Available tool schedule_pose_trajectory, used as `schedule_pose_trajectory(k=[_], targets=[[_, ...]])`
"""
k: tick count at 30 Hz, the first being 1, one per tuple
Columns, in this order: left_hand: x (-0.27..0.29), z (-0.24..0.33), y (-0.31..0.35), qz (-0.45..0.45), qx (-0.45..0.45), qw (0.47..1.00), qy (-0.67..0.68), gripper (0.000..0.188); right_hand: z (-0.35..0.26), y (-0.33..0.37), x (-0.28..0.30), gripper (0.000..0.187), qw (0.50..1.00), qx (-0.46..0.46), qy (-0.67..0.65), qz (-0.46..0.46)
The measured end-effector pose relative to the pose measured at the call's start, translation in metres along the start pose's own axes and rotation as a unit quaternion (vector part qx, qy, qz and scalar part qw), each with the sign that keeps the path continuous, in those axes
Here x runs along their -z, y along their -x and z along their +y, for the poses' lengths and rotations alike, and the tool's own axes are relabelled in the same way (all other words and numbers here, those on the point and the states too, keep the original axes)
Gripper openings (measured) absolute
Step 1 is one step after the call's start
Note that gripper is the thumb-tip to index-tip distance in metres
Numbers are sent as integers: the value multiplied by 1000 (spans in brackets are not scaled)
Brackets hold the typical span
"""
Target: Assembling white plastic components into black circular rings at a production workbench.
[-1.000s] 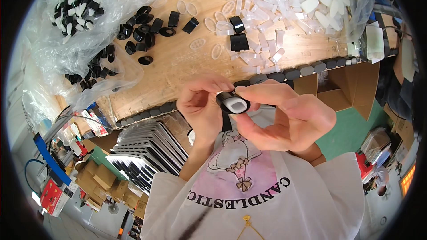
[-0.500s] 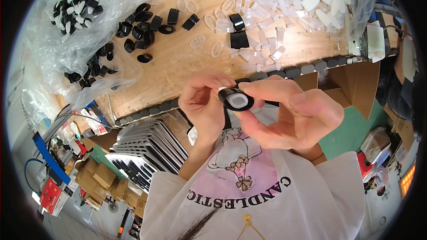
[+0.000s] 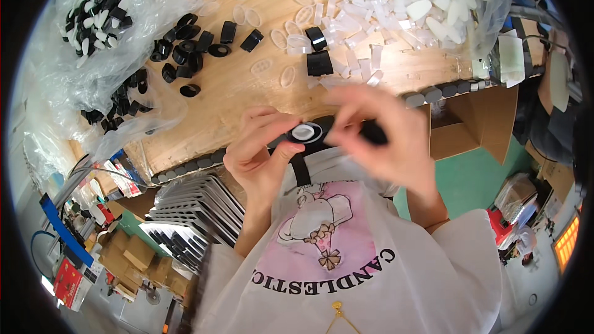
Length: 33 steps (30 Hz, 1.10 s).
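My left hand [image 3: 260, 148] is closed around a small black oval ring [image 3: 314, 138], pinched between thumb and fingers. Inside the ring sits a white oval insert [image 3: 303, 132], facing up. Just to the right, my right hand [image 3: 396, 142] is smeared by motion, its fingers bent and apart from the ring. A blurred dark patch [image 3: 374, 133] shows within its curled fingers; I cannot tell whether it is a held piece. Both hands are in front of the table's near edge. Two black rings, one of them [image 3: 319, 63], lie on the table beyond them.
Loose black rings [image 3: 190, 90] and clear oval pieces [image 3: 288, 77] are scattered on the wooden table [image 3: 229, 102]. A plastic bag of black and white parts [image 3: 99, 12] stands far left. Translucent strips [image 3: 352, 0] and white ovals [image 3: 419, 10] cover the far right. Stacked panels [image 3: 192, 216] stand below left.
My right hand has let go of the ring with the white insert and moved up and away from it. My left hand now holds that ring alone, turned flatter and shifted slightly left.
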<state>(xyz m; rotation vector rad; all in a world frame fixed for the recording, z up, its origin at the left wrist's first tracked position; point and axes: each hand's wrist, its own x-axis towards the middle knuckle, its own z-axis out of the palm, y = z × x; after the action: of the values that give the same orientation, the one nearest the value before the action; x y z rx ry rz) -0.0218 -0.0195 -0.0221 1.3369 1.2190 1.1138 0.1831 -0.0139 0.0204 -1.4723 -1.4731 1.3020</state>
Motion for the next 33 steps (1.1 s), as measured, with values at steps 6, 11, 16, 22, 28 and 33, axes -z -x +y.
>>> schedule_pose_trajectory(k=[6,11,16,22,28,33], targets=[[-13,9,-1,28,-30,999,17,39,82,-42,28,16,959,38,191,205],[-11,16,4,24,-49,998,12,43,75,-41,30,12,957,47,218,183],[-4,42,0,-14,-72,995,-73,39,-20,3,19,16,952,215,-6,218],[-4,49,-7,-24,-258,953,-158,29,-28,5,-2,18,938,300,94,145],[-3,50,-3,-4,-260,949,-179,29,-23,6,-8,23,921,338,152,117],[-2,45,-2,21,-266,948,-175,32,-22,4,-14,18,916,341,184,106]])
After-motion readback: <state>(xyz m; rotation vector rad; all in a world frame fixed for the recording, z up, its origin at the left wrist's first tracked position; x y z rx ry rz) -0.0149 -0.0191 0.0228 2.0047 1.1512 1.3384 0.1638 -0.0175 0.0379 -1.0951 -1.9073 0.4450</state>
